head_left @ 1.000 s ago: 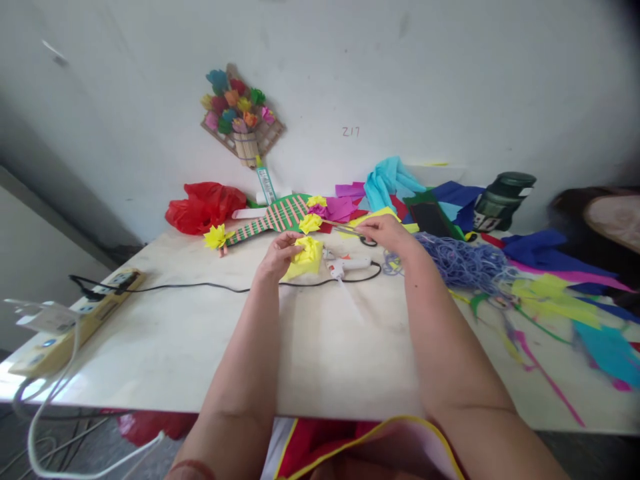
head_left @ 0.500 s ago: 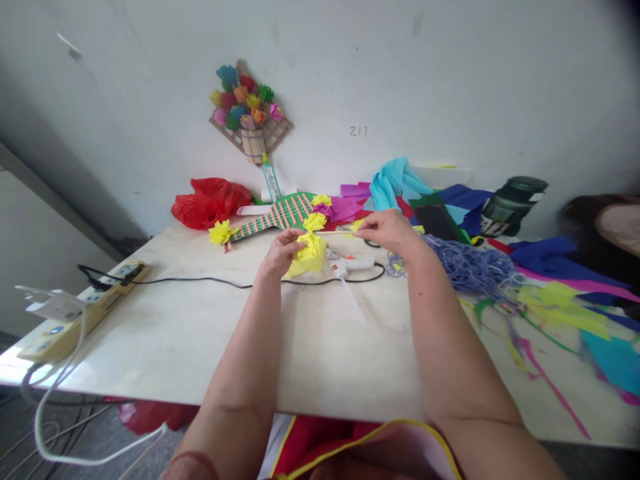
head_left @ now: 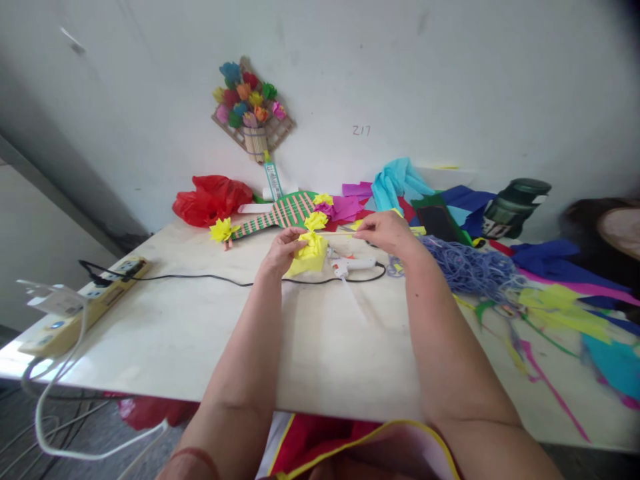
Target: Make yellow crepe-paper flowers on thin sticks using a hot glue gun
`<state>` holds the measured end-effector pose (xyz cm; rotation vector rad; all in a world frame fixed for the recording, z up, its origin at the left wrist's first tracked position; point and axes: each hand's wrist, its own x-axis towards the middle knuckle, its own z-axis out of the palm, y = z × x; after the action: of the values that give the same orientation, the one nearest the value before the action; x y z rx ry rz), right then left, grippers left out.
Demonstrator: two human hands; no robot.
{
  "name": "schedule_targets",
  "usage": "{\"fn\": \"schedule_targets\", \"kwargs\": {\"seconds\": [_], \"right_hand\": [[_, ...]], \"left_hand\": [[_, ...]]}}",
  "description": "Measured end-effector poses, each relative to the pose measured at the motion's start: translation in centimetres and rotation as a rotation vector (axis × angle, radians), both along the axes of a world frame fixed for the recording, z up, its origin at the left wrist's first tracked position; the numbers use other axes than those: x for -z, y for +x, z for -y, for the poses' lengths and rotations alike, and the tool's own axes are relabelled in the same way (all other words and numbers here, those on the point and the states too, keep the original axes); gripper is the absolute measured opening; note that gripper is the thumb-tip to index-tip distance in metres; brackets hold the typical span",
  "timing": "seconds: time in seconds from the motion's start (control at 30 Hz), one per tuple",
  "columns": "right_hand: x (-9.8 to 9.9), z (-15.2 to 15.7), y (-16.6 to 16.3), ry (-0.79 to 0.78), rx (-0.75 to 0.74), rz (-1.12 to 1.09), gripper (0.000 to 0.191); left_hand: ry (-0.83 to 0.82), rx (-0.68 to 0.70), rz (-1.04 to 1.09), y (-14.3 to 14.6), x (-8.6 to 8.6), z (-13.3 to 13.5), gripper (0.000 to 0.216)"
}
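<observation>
My left hand (head_left: 283, 251) is closed on a bunched piece of yellow crepe paper (head_left: 311, 257), whose lower part hangs loose over the table. A thin pale stick (head_left: 335, 233) runs level from that paper to my right hand (head_left: 383, 230), which pinches its far end. Just below the stick lies a white hot glue gun (head_left: 353, 265), with a clear glue stick (head_left: 354, 300) in front of it. Behind my hands rests a green guitar-shaped craft (head_left: 290, 212) striped with pink strips, with yellow paper flowers (head_left: 223, 230) on it.
A power strip (head_left: 85, 307) stands at the left, its black cord (head_left: 200, 276) crossing the table. Tangled blue-violet strings (head_left: 465, 267), coloured paper and a dark bottle (head_left: 517, 208) fill the right side. A red plastic bag (head_left: 213, 200) sits by the wall.
Almost nothing differs. The view has shifted slightly, and both hands keep their hold on the yellow crepe paper and the thin stick.
</observation>
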<state>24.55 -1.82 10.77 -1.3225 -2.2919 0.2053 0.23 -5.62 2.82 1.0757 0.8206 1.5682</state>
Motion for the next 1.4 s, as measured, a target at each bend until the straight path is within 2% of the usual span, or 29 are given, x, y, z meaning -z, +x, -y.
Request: {"fn": "schedule_targets", "kwargs": {"seconds": [0.47, 0.9, 1.4], "right_hand": [[-0.04, 0.11, -0.07, -0.016, -0.008, 0.005, 0.018], [0.01, 0.22, -0.3, 0.035, -0.029, -0.028, 0.013], [-0.45, 0.8, -0.76, 0.091, 0.032, 0.031, 0.011]], "left_hand": [[0.0, -0.01, 0.004, -0.12, 0.18, -0.12, 0.033], [0.002, 0.002, 0.002, 0.07, -0.03, 0.03, 0.033], [0.013, 0.005, 0.006, -0.08, 0.29, -0.24, 0.033]]}}
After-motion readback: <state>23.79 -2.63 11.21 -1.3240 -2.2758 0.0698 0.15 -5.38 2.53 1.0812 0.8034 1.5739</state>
